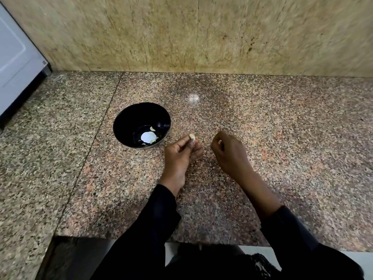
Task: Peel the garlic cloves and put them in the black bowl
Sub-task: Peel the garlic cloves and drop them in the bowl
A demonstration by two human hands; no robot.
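The head view shows the left hand (pixel 181 150) pinching 1 garlic clove (pixel 192 136) between thumb and fingertips, lifted just above the granite counter (pixel 282 138) and just to the right of the black bowl (pixel 121 126). The clove looks pale and bare, so it is probably peeled already. It should be light and firm, a little slick once the skin is off, and best held by its sides near the fat middle, as it is here. The left wrist is bent upward, the palm turned toward the right, the dark sleeve (pixel 153 219) reaching in from below. The right hand (pixel 230 152) hovers near it with fingers curled loosely inward; whether it holds a scrap of skin cannot be told. At least 1 peeled clove (pixel 152 128) lies in the bowl, beside a bright reflection.
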